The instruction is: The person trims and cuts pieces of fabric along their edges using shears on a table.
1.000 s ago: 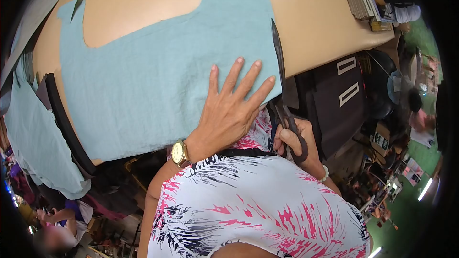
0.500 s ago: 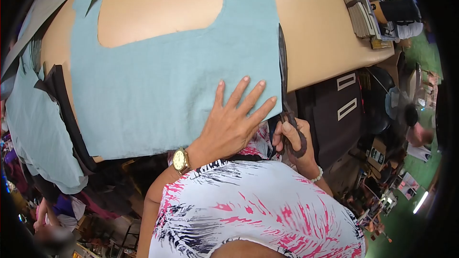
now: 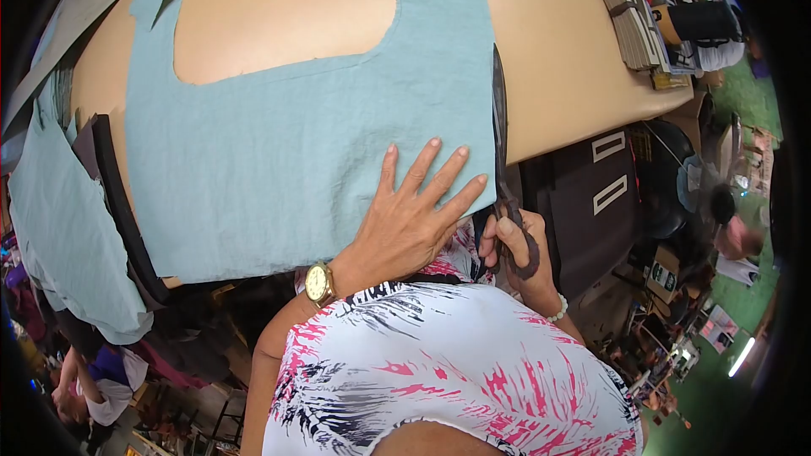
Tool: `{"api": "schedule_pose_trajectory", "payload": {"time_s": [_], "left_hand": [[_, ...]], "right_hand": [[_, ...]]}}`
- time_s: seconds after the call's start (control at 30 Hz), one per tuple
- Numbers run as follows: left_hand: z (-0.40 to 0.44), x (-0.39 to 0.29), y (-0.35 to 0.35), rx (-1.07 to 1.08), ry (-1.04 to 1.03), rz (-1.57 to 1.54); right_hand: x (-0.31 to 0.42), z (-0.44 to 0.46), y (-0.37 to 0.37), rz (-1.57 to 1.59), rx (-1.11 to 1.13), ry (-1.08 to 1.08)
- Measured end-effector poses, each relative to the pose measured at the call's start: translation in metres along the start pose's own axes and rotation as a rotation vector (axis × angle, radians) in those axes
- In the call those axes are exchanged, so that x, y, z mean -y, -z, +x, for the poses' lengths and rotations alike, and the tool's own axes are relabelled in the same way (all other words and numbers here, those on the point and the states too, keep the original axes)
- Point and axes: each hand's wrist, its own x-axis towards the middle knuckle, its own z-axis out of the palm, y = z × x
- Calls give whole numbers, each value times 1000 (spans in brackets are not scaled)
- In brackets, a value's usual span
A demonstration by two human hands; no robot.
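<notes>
Pale-blue cloth (image 3: 253, 177) lying flat on the beige worktop (image 3: 583, 51), right in front of the person. Outline: wide lower part, narrow strip running up at left, broader strip up at right going out of view, curved gap between them with worktop showing through. Top of the narrow strip has a dark slit or fold, hard to say which. Left hand (image 3: 410, 207) is palm down near the cloth's lower right corner, grip flattened, fingers spread; faint wrinkles in the cloth just left of it. Gold-coloured watch (image 3: 318, 284) on that wrist. Right hand (image 3: 525, 249) is just off the worktop's near edge, grip closed round the handles of dark scissors (image 3: 499, 127). Scissors point away from the body, blade along the cloth's right edge; can't tell how much of them sits under the cloth. Beaded bracelet (image 3: 558, 310) on that wrist. Left side: second pale-blue cloth (image 3: 68, 211) hanging past the worktop's edge, dark strip (image 3: 127, 203) between it and the main cloth, grey sheet (image 3: 72, 25) farther up. Far right corner: strapped stack (image 3: 629, 21) on the worktop. Dark fabric (image 3: 583, 219) hangs below the right edge. Another person (image 3: 93, 397) is down at lower left, well apart.
</notes>
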Motion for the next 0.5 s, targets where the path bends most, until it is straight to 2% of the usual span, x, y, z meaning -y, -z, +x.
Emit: {"api": "schedule_pose_trajectory", "payload": {"time_s": [0.5], "left_hand": [[-2, -1, 0, -1, -28, 0]], "right_hand": [[2, 0, -1, 30, -32, -23]]}}
